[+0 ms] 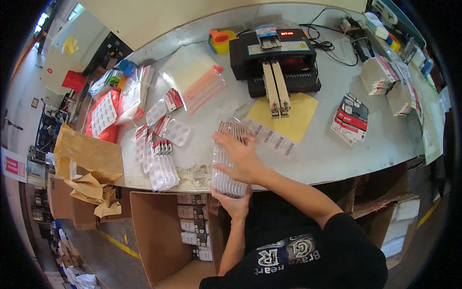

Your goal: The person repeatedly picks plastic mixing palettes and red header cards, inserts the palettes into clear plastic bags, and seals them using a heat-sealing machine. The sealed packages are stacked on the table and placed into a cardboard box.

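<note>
A long row of clear plastic blister packs (225, 176), packed tightly face to face, stands at the table's front edge, with what looks like clear film around its far end. My left hand (235, 203) grips the near end from below, fingers and thumb on either side. Over the upper part lies my right hand (244, 161), its fingers bent around the row and holding it. To the left are more blister packs with red-and-black cards (163, 171), some loose and some bunched. A yellow sheet (301, 115) and a white barcode label sheet (270, 138) lie just right of the row.
A black sealing or feeding machine (274, 58) with a lit red display stands at the back. Clear red-edged bags (197, 82) lie left of it. Printed cards (350, 120) are at right. Open cardboard boxes (161, 236) stand below the table; brown paper (89, 154) hangs at left.
</note>
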`<state>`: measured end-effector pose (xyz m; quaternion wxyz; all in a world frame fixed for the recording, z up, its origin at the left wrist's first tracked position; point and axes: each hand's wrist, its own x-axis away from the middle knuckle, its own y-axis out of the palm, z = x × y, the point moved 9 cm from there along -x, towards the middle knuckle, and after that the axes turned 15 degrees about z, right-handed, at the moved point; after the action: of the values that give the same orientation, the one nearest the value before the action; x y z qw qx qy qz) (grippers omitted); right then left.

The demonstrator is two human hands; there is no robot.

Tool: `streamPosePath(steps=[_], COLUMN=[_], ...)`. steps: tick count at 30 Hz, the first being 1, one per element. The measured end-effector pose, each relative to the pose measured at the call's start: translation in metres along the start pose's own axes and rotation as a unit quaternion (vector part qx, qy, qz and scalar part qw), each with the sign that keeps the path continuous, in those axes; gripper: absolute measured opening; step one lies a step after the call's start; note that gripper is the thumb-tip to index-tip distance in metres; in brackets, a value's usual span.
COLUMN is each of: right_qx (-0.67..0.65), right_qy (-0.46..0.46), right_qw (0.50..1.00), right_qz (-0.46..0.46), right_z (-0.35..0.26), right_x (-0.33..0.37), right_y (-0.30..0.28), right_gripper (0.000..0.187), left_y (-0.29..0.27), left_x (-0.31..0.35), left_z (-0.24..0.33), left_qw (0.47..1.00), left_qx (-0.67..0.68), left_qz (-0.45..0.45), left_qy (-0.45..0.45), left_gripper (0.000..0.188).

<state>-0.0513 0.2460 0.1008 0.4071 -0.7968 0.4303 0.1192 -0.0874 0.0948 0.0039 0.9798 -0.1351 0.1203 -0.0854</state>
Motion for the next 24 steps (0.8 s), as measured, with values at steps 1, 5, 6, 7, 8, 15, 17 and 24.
streamPosePath(steps=[1, 5, 6, 7, 8, 15, 17, 24], right_qx=[-0.055, -0.078, -0.085, -0.091, -0.069, 0.106, 0.103, 0.109], right_qy=[0.027, 0.134, 0.13, 0.129, 0.127, 0.127, 0.157, 0.092], right_qw=[0.998, 0.987, 0.987, 0.987, 0.988, 0.986, 0.982, 0.99], right_qz=[0.018, 0.047, 0.043, 0.042, 0.058, 0.032, 0.016, -0.01], right_z=[0.002, 0.004, -0.004, -0.007, -0.005, 0.029, 0.041, 0.032], right_x=[0.007, 0.071, 0.086, 0.098, 0.105, 0.115, 0.118, 0.141], right_y=[-0.017, -0.06, -0.056, -0.052, -0.049, -0.028, -0.027, -0.011], right_gripper=[0.073, 0.069, 0.069, 0.069, 0.069, 0.051, 0.05, 0.03], left_y=[-0.002, 0.023, 0.026, 0.035, 0.04, 0.051, 0.041, 0.027], left_x=[-0.002, 0.003, 0.014, 0.016, 0.015, 0.025, 0.028, 0.016], left_z=[0.005, -0.02, -0.034, -0.027, -0.02, 0.011, 0.003, 0.002], left_qw=[1.0, 0.874, 0.815, 0.802, 0.797, 0.773, 0.745, 0.752], left_qx=[0.0, 0.331, 0.325, 0.346, 0.36, 0.404, 0.404, 0.381], left_qz=[0.013, -0.034, 0.001, -0.034, -0.047, -0.064, 0.005, 0.041], left_qy=[0.006, -0.354, -0.479, -0.485, -0.483, -0.486, -0.532, -0.537], left_gripper=[0.117, 0.079, 0.065, 0.066, 0.067, 0.081, 0.088, 0.091])
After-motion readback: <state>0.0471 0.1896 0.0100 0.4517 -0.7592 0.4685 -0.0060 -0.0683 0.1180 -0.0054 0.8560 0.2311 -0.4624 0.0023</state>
